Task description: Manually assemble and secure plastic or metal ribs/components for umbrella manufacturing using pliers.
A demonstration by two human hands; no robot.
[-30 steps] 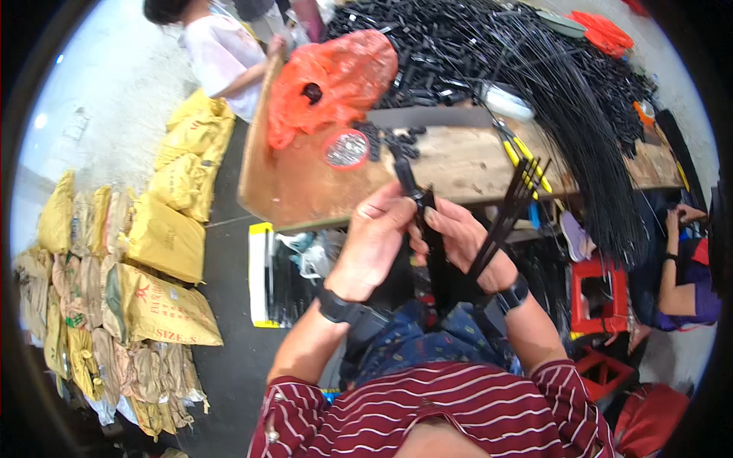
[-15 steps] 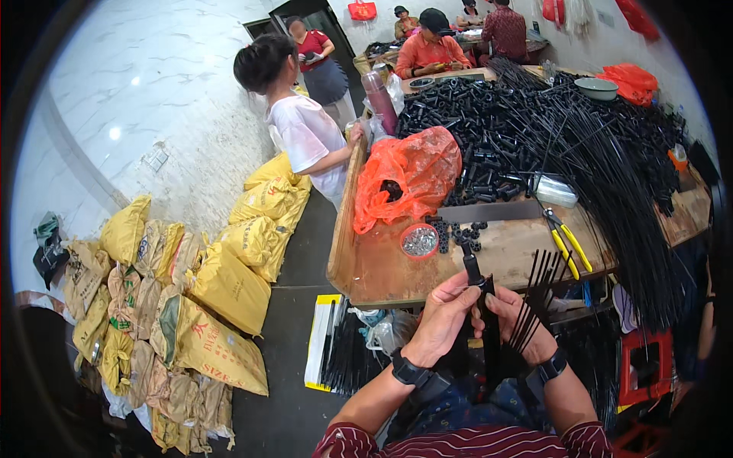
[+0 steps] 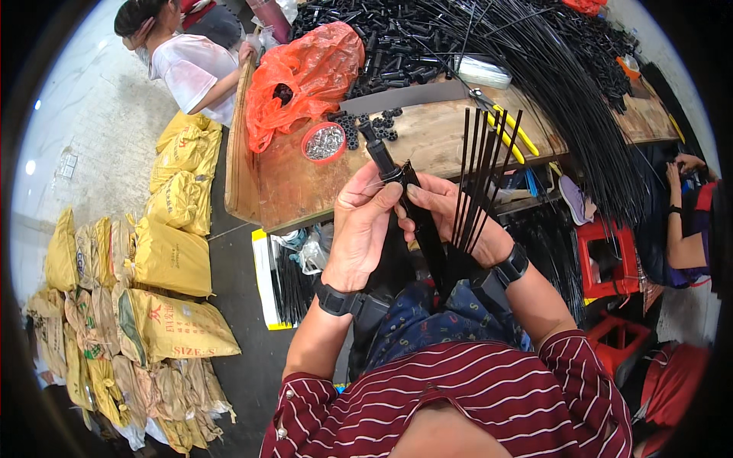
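Between my hands is a black tubular part (image 3: 379, 155) with a narrower tip, tilted up and to the left. My left hand (image 3: 359, 233) pinches its lower collar between thumb and fingers. On the other side, my right hand (image 3: 450, 210) closes its thumb and fingers around dark strips (image 3: 429, 229) that hang down from the collar. Several thin black rods (image 3: 475, 175) fan upward beside my right hand, their lower ends hidden behind it. Where the strips join the tube is partly covered by my fingertips.
On the wooden table (image 3: 294, 195) are a red dish of small metal pieces (image 3: 324, 143), black ring-shaped parts (image 3: 351, 131), yellow-handled pliers (image 3: 513, 137), an orange bag (image 3: 305, 80) and long black rods (image 3: 550, 61). Yellow sacks (image 3: 172, 259) line the left. A person (image 3: 191, 69) stands by the table.
The view has tipped downward, so the table appears higher and my striped shirt shows more. The tube now leans further left, while both hands keep their grip.
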